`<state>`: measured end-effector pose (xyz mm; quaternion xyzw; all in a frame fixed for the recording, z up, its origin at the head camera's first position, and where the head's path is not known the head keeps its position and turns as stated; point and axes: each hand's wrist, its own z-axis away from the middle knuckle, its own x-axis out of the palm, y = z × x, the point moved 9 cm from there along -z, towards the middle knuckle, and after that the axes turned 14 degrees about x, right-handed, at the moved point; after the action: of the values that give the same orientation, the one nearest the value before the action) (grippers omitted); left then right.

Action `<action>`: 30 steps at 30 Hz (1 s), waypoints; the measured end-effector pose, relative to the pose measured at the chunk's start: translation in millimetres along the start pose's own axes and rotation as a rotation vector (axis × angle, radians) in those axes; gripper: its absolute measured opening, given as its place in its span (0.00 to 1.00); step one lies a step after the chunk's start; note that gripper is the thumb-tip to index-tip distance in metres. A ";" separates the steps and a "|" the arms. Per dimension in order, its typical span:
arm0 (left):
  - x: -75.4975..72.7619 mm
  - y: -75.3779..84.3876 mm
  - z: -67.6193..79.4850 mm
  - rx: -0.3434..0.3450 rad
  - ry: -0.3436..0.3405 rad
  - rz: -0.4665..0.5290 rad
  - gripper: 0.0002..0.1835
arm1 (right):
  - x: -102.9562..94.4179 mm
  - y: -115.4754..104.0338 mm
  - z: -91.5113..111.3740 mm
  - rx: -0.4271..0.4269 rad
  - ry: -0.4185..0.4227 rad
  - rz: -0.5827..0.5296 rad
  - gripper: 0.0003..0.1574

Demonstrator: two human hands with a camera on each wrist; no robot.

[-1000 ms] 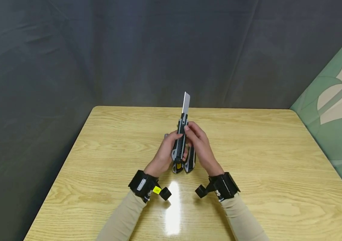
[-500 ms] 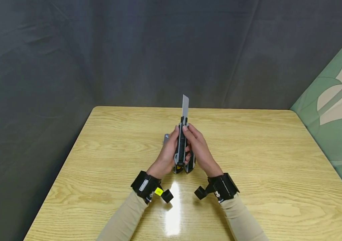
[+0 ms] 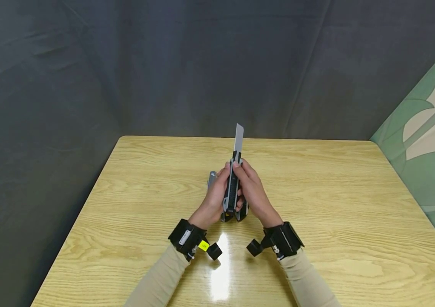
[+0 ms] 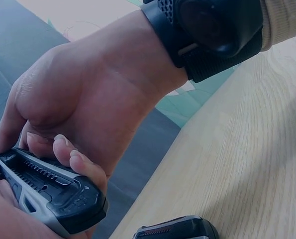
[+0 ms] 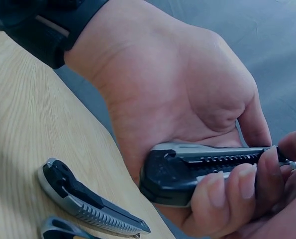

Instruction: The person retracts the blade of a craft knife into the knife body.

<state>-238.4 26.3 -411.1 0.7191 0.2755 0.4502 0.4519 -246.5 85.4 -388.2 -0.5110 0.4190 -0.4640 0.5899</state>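
Note:
Both hands hold one black-and-grey utility knife (image 3: pixel 231 189) in the middle of the table, its blade (image 3: pixel 239 138) out and pointing away from me. My left hand (image 3: pixel 213 196) has its fingers curled round the handle, with the thumb along the left edge. At the front of the handle, by the slide, my right hand (image 3: pixel 254 192) pinches with its thumb on top. The handle's rear end (image 5: pixel 162 179) shows close up in the right wrist view. Below it a second utility knife (image 5: pixel 93 204) lies on the table, beside the end of a third knife (image 5: pixel 63 230).
A grey tool end (image 3: pixel 211 177) pokes out behind my left hand. The wooden table (image 3: pixel 336 213) runs up to a dark cloth (image 3: pixel 202 68) at the back. On the right is a green-and-beige leaf-pattern panel (image 3: pixel 432 170).
The left thumb has slid off the top of the handle to its left edge. The knife has come slightly down and towards me. More of the grey tool end shows.

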 end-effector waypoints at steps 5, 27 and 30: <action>-1.4 -0.2 0.0 0.002 0.019 -0.006 0.25 | 3.4 -10.4 6.7 0.011 -0.005 -0.009 0.23; -3.9 -1.0 0.6 -0.010 0.039 -0.011 0.23 | 3.8 -3.8 2.8 -0.035 -0.011 -0.004 0.25; -3.8 -1.1 0.9 -0.015 0.045 -0.019 0.23 | 2.8 -2.5 2.5 -0.034 -0.002 -0.002 0.24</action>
<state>-239.3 23.3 -413.8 0.7029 0.2890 0.4640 0.4551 -243.8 83.1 -385.5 -0.5220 0.4257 -0.4570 0.5810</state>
